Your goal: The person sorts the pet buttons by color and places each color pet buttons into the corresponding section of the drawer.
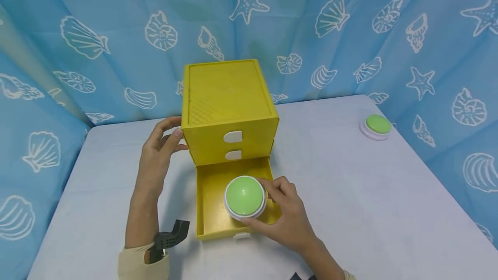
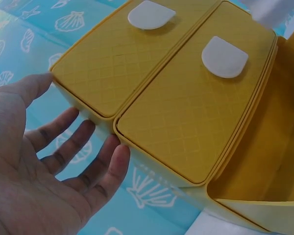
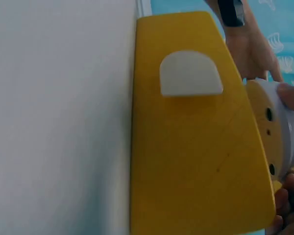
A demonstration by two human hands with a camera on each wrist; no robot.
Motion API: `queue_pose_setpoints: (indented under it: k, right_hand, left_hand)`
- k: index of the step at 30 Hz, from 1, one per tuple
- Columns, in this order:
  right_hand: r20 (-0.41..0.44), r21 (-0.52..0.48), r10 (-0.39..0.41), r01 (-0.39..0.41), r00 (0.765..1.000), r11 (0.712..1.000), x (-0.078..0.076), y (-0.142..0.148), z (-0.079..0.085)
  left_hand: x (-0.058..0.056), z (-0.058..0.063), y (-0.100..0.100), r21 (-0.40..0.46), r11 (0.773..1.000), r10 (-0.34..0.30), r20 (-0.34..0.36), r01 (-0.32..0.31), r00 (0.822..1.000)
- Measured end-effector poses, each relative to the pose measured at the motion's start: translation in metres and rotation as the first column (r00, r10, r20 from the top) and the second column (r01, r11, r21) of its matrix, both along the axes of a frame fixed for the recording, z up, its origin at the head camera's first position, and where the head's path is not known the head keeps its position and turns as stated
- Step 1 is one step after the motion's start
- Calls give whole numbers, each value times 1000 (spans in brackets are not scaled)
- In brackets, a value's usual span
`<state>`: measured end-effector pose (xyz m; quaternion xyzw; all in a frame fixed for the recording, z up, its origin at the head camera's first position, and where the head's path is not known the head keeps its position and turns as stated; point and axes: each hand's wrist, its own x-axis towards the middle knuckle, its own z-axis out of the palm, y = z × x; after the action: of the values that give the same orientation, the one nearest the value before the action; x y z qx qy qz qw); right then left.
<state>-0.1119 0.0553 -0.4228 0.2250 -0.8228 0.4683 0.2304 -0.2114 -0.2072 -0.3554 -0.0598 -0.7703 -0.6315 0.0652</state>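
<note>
A small yellow drawer cabinet (image 1: 229,94) with white pull tabs stands on the table, its lowest drawer (image 1: 212,202) pulled out. My left hand (image 1: 157,150) rests against the cabinet's left side. In the left wrist view its fingers are spread, with the fingertips (image 2: 120,152) right at the side edge. My right hand (image 1: 285,215) grips a round push button (image 1: 244,195) with a green dome and white rim, thumb in front and fingers behind. The button is over the open drawer. Its underside, with small dark holes, shows past the drawer front (image 3: 201,152) in the right wrist view.
Another green push button (image 1: 377,125) sits at the back right of the white table (image 1: 330,176). A blue curtain (image 1: 249,20) with shells and starfish hangs behind and along the sides. A dark strap (image 1: 167,241) is on my left wrist.
</note>
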Motion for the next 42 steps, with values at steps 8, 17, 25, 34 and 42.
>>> queue_pose_setpoints:
  k: [8, 17, 25, 34, 42]
  right_hand:
    - [20, 131, -13, 11, 1000, 991, -5, -12, -11]
    - [78, 310, 43, -65, 996, 948, -14, -25, 0]
    - [109, 386, 95, -131, 989, 913, -16, -21, -1]
    - [55, 229, 130, -139, 990, 963, -20, -14, -3]
    - [53, 56, 39, -42, 998, 998, -29, 23, -17]
  left_hand:
    - [-3, -3, 1, -1, 1000, -4, -6, 4, 1000]
    - [-2, -3, 3, 20, 1000, -10, -32, 10, 999]
    - [-3, 5, 2, 8, 1000, -14, -64, 14, 998]
    - [-2, 5, 3, -3, 1000, -2, -39, 2, 999]
    - [-1, 0, 1, -3, 1000, -6, -24, 6, 1000]
